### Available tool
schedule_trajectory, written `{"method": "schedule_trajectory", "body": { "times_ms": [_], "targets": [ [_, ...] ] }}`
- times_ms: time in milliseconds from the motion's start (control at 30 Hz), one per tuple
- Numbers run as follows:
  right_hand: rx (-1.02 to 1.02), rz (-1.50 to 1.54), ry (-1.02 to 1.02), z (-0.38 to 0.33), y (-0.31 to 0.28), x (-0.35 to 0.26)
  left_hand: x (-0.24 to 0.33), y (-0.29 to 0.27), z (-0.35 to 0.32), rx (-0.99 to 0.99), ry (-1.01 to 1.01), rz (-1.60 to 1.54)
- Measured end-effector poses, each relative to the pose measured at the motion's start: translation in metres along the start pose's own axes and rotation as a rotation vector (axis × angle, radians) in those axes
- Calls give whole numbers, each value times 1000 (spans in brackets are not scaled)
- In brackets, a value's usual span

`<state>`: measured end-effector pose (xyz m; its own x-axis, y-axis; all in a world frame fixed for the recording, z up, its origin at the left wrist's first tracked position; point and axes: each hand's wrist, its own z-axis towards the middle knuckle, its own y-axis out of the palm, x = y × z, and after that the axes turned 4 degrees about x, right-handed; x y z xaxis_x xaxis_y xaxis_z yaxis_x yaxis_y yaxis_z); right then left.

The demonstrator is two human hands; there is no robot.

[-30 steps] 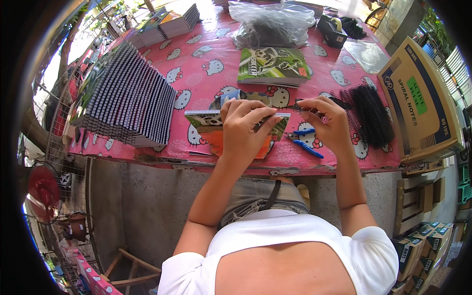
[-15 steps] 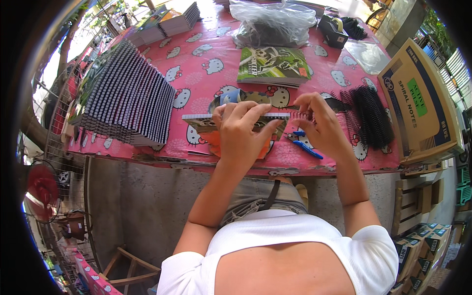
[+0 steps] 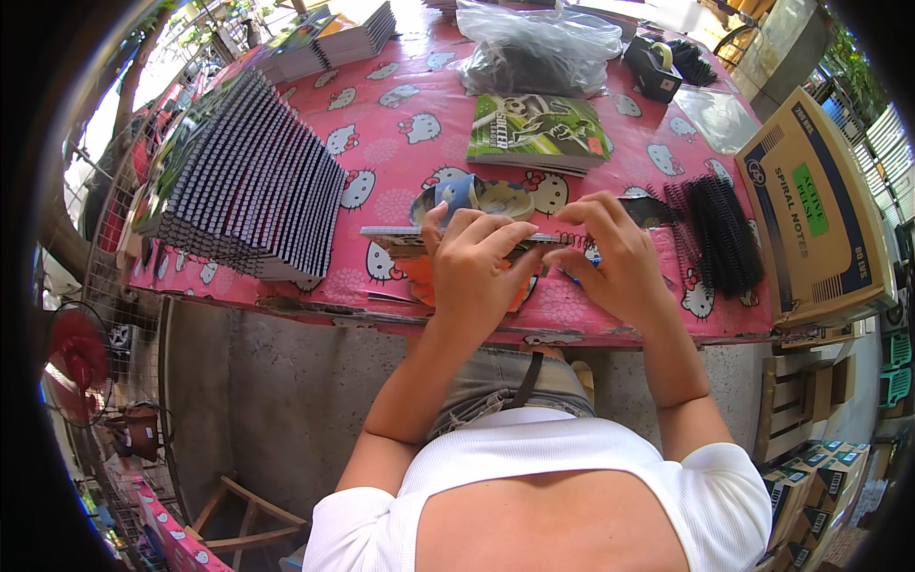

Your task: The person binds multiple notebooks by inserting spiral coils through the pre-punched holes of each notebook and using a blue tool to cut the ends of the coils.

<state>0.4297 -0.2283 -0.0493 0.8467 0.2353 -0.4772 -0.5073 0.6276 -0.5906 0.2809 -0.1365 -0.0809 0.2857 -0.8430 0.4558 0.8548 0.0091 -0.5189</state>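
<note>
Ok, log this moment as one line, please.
left hand: holds notebook | right hand: fingers about dark spiral coil, at notebook's right end | nearby: black coil pile, notebook stack

Lettering on carton (image 3: 816,214), green notebook (image 3: 537,132)

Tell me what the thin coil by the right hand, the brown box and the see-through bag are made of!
The thin coil looks like dark plastic or coated wire, judging by its slim loops; its finish is too small to judge. The brown box looks like dull cardboard: flat, printed sides and crisp edges. The see-through bag seems thin, glossy plastic: it crinkles and catches the light.
</note>
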Motion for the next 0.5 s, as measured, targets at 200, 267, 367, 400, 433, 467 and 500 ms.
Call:
{"method": "schedule_trajectory", "body": {
  "times_ms": [200,267,367,400,433,467,500],
  "targets": [
    [-643,-47,3,33,-12,19,-8,-3,-11,37,24,-62],
    [-610,9,-145,74,3,45,-5,-6,-6,74,-2,-102],
    [-770,-263,-307,88,69,85,-3,-14,-3,42,-5,75],
    [-771,-256,-323,82,88,91,-10,-15,-5,14,2,83],
    [-782,-285,-303,75,102,98,-13,-14,-4,-16,17,83],
    [-797,-316,-280,68,112,104,-13,-14,-3,-10,18,85],
    [-794,-320,-283,62,117,113,-11,-13,-1,10,-25,58]
  ]
}}
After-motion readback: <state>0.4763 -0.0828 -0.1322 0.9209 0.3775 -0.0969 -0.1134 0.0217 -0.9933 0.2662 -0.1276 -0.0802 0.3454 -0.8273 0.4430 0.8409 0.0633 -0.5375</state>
